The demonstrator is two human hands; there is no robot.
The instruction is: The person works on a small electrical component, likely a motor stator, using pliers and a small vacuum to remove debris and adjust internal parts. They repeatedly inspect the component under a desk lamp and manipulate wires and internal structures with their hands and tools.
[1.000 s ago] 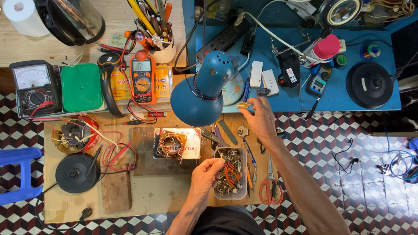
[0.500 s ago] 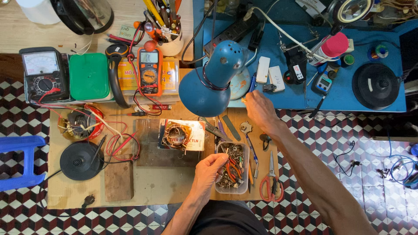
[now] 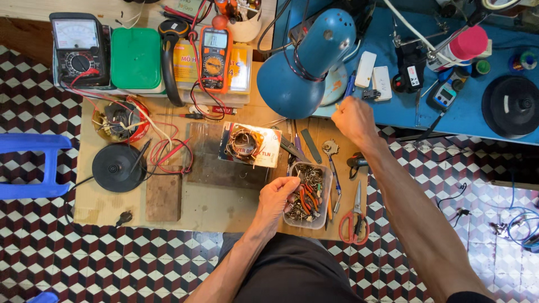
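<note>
A clear plastic tray (image 3: 307, 196) of pliers and small metal parts, perhaps screws, sits on the wooden board's near edge.

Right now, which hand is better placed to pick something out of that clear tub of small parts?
Probably the left hand: it rests at the rim of the clear plastic tub, fingers curled by the parts. The right hand is a closed fist up by the blue desk lamp, well away from the tub.

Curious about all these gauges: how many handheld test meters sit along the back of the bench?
2: a black analog multimeter at the far left, and an orange digital multimeter right of the green box. Clutter may hide others.
</note>
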